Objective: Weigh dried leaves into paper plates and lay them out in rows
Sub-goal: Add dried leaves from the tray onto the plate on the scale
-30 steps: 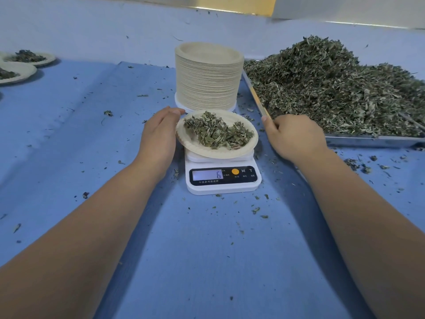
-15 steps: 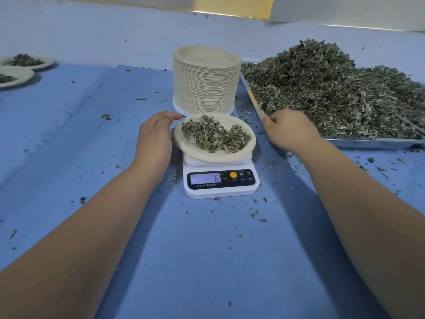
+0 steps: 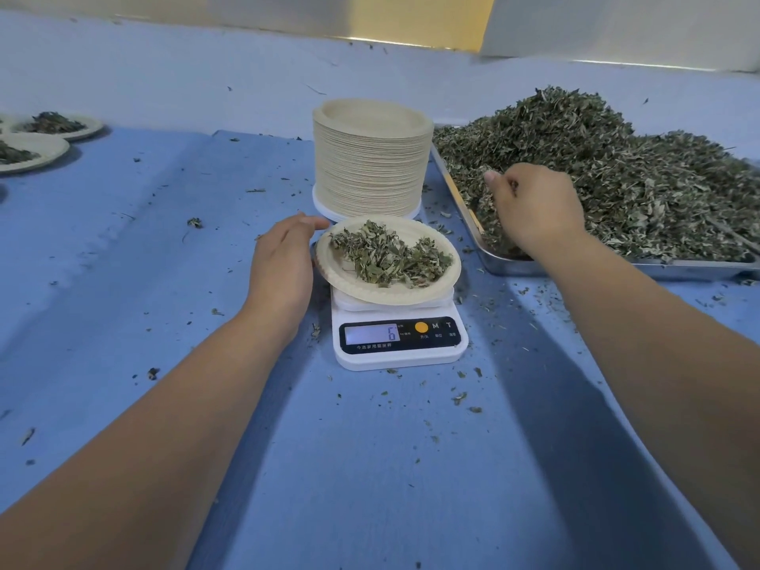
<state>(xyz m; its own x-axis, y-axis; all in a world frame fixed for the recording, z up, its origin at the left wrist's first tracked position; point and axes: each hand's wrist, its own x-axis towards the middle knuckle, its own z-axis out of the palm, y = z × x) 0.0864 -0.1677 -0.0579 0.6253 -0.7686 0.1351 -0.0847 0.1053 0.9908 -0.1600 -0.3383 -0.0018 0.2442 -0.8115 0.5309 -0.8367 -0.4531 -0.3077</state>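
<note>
The right hand [image 3: 534,207] has its fingers [image 3: 493,179] down in the heap of dried leaves [image 3: 625,174]. Their tips are buried, so it cannot be told whether they grip any leaves. The metal tray [image 3: 617,268] runs off the right edge. Two filled paper plates [image 3: 51,149] are cut by the left edge. The paper plate [image 3: 386,297] hides most of the scale [image 3: 399,357] platform, and the print under the display is too small to read.

A blue cloth [image 3: 370,466] covers the work surface, with long creases on its left side. Behind it are a pale wall [image 3: 164,10], a yellow panel [image 3: 419,14] and a white panel [image 3: 617,26].
</note>
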